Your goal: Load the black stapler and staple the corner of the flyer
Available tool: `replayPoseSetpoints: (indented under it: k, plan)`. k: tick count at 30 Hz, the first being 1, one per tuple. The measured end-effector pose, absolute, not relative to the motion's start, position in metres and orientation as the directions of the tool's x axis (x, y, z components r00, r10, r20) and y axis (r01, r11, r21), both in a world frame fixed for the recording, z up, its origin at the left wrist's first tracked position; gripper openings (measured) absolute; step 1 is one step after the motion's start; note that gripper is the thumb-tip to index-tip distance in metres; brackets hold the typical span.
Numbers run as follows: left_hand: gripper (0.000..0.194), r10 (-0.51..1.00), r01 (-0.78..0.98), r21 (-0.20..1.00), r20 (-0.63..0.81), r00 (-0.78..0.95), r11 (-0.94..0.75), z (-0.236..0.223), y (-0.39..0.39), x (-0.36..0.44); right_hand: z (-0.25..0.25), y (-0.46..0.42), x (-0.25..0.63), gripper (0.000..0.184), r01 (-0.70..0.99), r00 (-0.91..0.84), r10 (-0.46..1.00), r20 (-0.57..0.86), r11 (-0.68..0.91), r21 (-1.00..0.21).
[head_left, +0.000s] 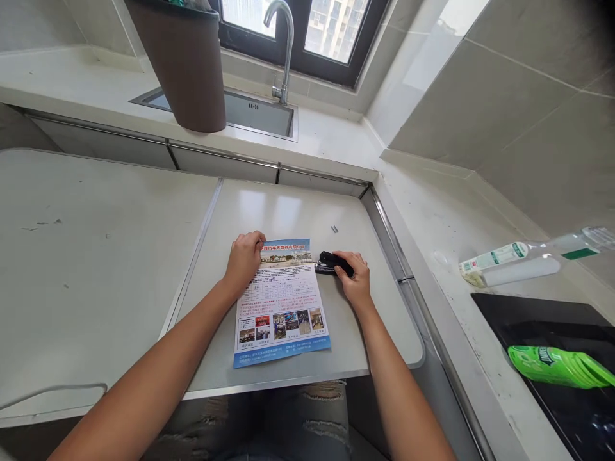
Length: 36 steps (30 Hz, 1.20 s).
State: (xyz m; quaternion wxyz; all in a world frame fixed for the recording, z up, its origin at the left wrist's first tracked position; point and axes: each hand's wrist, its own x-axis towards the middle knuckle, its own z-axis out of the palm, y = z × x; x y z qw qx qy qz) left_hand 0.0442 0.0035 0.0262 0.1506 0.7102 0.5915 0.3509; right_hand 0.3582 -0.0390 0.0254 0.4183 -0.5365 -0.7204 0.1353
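Note:
A printed leaflet with blue bands and small photos lies on the white folding table. My left hand grips the leaflet's upper left edge, its fingers curled at the border. On the other side, my right hand is closed around a black stapler. The stapler's front end meets the leaflet's upper right edge; whether paper sits between its jaws is too small to make out. Two small strips of staples rest on the table beyond the stapler.
A brown bin stands at the sink, near the tap. On the right counter are a clear plastic bottle and a green bottle, the latter on a black hob. A metal rail runs along the counter's edge.

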Motion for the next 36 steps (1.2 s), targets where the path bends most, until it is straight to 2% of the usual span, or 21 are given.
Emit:
replayPoseSetpoints:
  k: [5,11,19,27,36]
  plan:
    - [0.018,0.947,0.721,0.645,0.317,0.051,-0.255,0.025,0.004,0.045,0.028,-0.042,0.357,0.027,0.611,-0.184,0.887,0.423,0.44,-0.658]
    - [0.017,0.94,0.714,0.642,0.335,0.069,-0.281,0.021,0.005,0.047,0.027,-0.046,0.344,0.037,0.609,-0.346,0.848,0.401,0.528,-0.592]
    - [0.016,0.948,0.724,0.636,0.307,0.081,-0.268,0.019,0.006,0.05,0.019,-0.048,0.334,0.042,0.65,-0.343,0.855,0.389,0.515,-0.559]
    - [0.017,0.956,0.745,0.621,0.285,0.074,-0.243,0.023,0.004,0.052,0.021,-0.051,0.328,0.049,0.706,-0.372,0.832,0.411,0.541,-0.456]
    - [0.018,0.96,0.74,0.632,0.272,0.067,-0.23,0.024,0.004,0.053,0.022,-0.052,0.324,0.047,0.75,-0.385,0.801,0.459,0.561,-0.35]
